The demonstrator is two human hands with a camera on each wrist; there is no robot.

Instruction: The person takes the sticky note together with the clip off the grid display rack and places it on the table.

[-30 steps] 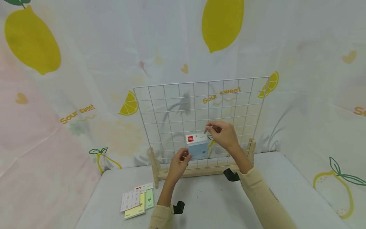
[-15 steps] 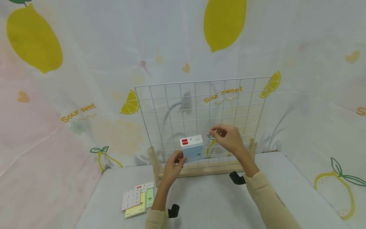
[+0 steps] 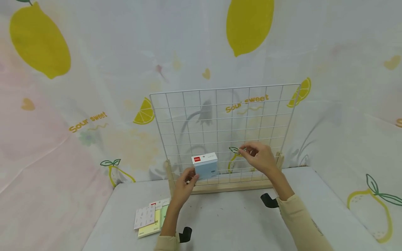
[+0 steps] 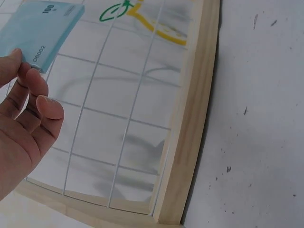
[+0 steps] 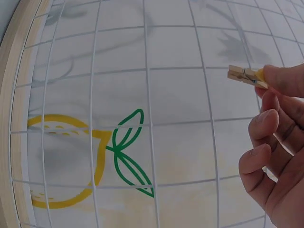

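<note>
My left hand (image 3: 184, 186) pinches the lower left corner of a light blue note pad (image 3: 206, 170), which has a white top band with a red label. The pad stands upright in front of the white wire grid (image 3: 223, 130). In the left wrist view, its blue face (image 4: 40, 28) carries the number 100. A small wooden clothespin (image 5: 241, 75) with a yellow spot is pinched between thumb and forefinger of my right hand (image 3: 260, 157). That hand is to the right of the pad, close before the grid, its other fingers loosely curled.
Wooden feet and a wooden bottom bar (image 3: 230, 186) hold the grid up on the white table (image 3: 226, 219). Yellow and green note pads (image 3: 149, 228), with a pale printed sheet (image 3: 145, 217) on top, lie at the left. A lemon-print cloth (image 3: 188, 42) hangs behind.
My left hand has moved left and down with the blue note pad. The right hand has drawn away from the pad, rightward and lower, with the clothespin.
</note>
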